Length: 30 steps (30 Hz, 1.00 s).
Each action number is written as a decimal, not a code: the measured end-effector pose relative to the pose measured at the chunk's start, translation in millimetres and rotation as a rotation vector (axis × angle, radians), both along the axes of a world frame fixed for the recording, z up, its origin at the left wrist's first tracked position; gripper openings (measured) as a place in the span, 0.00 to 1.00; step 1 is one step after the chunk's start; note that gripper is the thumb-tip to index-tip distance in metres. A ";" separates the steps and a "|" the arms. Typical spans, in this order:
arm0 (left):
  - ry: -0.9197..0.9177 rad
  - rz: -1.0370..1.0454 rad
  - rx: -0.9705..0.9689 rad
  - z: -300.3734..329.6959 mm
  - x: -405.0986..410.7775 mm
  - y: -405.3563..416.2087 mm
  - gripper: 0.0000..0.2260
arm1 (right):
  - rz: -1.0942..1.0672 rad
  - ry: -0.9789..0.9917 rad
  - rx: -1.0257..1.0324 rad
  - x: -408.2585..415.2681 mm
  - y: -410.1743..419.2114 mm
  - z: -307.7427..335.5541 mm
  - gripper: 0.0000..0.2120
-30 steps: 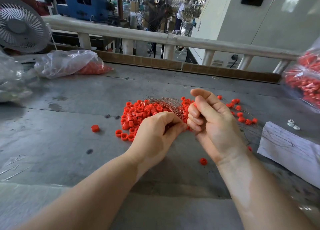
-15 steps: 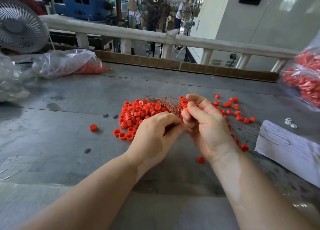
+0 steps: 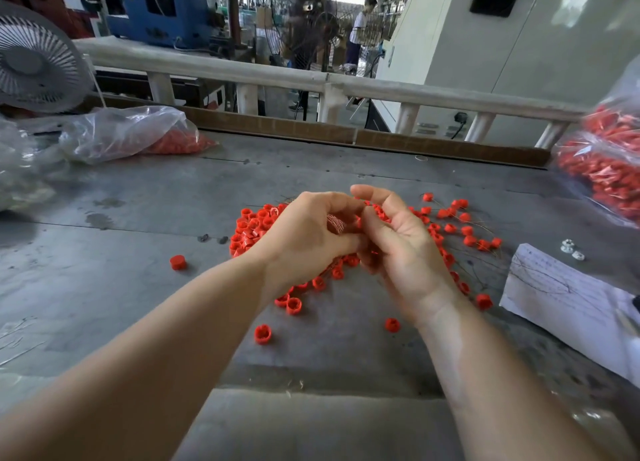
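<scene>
A pile of small red plastic caps (image 3: 250, 232) lies on the grey table (image 3: 104, 287). More red caps threaded on thin wires (image 3: 467, 232) lie spread to the right of it. My left hand (image 3: 304, 233) is above the pile, its fingers curled round a bundle of thin coppery wires (image 3: 334, 224). My right hand (image 3: 403, 252) is right beside it, palm turned towards the left hand, its curled fingers pinching at the same bundle. What sits between the fingertips is hidden.
Loose caps (image 3: 178, 262) lie around the pile. A plastic bag of red parts (image 3: 138, 134) lies at back left, another bag (image 3: 606, 173) at the right edge. A paper sheet (image 3: 568, 297) and small white parts (image 3: 569, 247) are on the right. A fan (image 3: 34, 69) and a railing (image 3: 381, 91) stand behind.
My left hand has moved forward over the pile and lifted the wire bundle off it. My right hand has closed in against the left, fingers curling onto the bundle.
</scene>
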State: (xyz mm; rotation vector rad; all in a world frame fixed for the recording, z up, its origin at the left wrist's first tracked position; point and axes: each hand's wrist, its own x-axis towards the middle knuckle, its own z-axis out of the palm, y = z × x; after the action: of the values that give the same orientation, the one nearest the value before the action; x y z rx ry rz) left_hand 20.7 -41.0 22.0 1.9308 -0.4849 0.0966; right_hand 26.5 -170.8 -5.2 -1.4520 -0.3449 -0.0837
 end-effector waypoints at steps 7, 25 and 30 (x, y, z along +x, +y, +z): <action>-0.099 0.177 -0.027 -11.3 2.9 0.1 0.08 | 0.037 0.090 0.057 -0.1 -1.7 1.9 0.10; -0.038 0.219 -0.441 -24.8 -8.2 0.3 0.12 | 0.010 0.062 0.141 -2.9 -0.7 4.3 0.08; -0.082 0.266 -0.395 -24.7 -8.5 -0.2 0.06 | 0.008 0.047 0.129 -3.9 1.5 4.1 0.08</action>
State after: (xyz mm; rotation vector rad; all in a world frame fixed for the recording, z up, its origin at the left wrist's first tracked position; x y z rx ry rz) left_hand 12.2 -41.2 -2.7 1.5961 -0.2369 0.4141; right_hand 22.5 -169.3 -1.1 -1.3223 -0.3013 -0.0642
